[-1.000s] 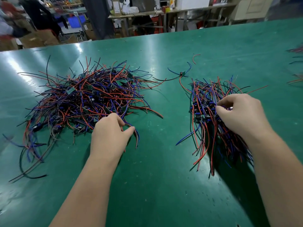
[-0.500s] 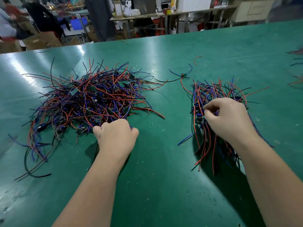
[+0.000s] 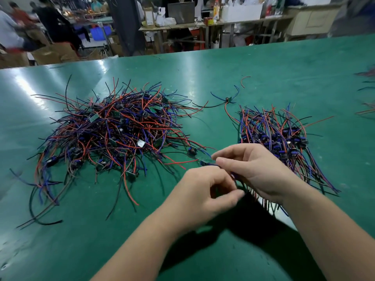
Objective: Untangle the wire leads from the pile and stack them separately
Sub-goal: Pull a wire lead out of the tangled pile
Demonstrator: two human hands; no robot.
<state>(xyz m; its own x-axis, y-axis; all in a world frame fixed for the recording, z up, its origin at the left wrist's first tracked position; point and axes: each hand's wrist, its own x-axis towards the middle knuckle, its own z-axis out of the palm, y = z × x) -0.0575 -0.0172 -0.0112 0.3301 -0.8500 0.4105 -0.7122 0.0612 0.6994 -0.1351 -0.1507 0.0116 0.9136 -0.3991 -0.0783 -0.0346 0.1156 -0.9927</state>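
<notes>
Left hand and right hand pinched one wire lead mid-frame between pile and stack, right wrist covering the stack's near wires.

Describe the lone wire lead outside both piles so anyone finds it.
On the green table, find the gap between the big tangled pile of red and blue wires and the neater wire stack. At its far end lies one small green board with splayed blue, black and red wires, alone outside both heaps.

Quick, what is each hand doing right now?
Left hand: closed, pinching the wire leads below the board.
Right hand: closed, pinching a small green circuit board.
</notes>
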